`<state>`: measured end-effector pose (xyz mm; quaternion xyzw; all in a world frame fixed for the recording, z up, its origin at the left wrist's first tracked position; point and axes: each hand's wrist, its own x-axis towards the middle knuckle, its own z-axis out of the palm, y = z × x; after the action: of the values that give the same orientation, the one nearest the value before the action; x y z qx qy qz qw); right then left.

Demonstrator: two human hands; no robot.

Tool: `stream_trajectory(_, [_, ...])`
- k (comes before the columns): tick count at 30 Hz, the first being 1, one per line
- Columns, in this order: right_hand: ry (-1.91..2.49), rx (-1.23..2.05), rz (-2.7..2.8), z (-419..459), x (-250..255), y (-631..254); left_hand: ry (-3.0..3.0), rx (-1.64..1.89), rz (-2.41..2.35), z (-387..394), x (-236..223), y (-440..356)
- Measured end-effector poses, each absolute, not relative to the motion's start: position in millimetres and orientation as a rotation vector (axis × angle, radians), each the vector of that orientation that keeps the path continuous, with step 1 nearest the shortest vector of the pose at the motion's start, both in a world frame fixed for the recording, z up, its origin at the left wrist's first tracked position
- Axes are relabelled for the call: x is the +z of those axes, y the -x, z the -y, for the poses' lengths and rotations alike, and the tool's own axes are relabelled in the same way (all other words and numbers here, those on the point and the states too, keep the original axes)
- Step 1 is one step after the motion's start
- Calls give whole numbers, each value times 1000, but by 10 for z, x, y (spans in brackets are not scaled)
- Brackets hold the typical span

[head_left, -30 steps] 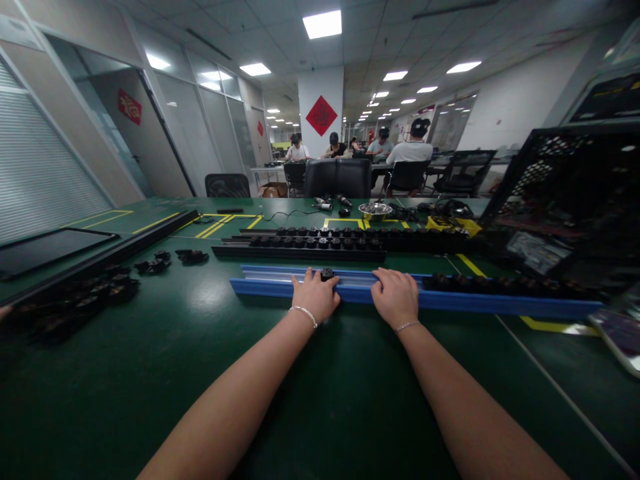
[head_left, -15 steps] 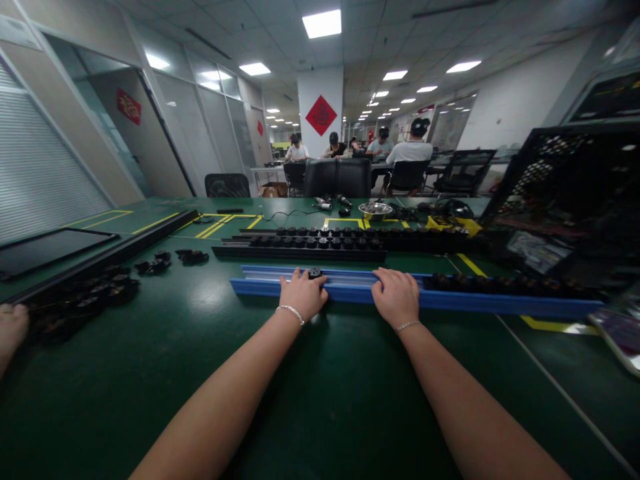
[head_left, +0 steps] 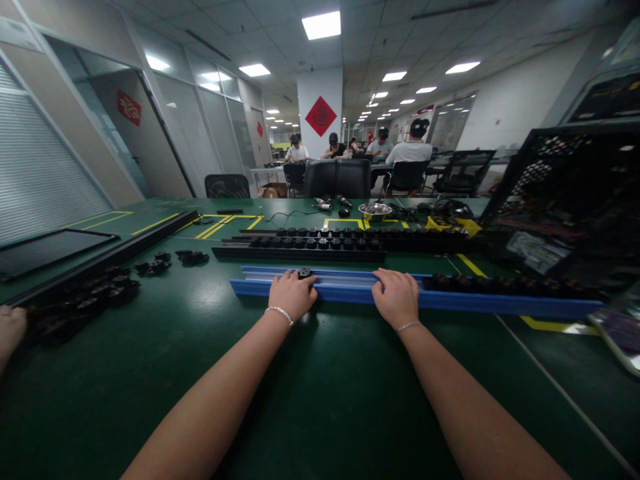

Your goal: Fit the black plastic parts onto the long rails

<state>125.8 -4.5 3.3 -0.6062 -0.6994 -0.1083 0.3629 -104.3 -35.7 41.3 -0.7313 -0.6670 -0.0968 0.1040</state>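
A long blue rail point(head_left: 345, 293) lies crosswise before me, with a channel along its length. In that channel, near the left end, sits a small black module point(head_left: 305, 273) with a round top. My left hand point(head_left: 291, 297) is closed around the module, with its fingers over the rail. Further right, my right hand point(head_left: 396, 295) grips the rail, fingers bent over its far side and thumb towards the near edge. Several black modules point(head_left: 480, 283) sit in a row in the rail's right part. My palms hide the stretches of rail beneath them.
Behind the blue rail lie black rails point(head_left: 300, 253) bearing rows of modules. Loose black parts point(head_left: 100, 293) are heaped at left, where another person's hand point(head_left: 11, 327) reaches in. A metal bowl point(head_left: 375, 211) stands farther back. A dark perforated case point(head_left: 575, 193) rises at right.
My left hand has slid a little to the left along the blue rail, and the black module has moved with it. My right hand and the rail have stayed in place.
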Motion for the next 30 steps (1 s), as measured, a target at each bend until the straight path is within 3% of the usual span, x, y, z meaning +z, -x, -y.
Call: stream_trajectory(30, [1582,-275,1800,48,35,-1257,2052,-119,2157,339,487,1547])
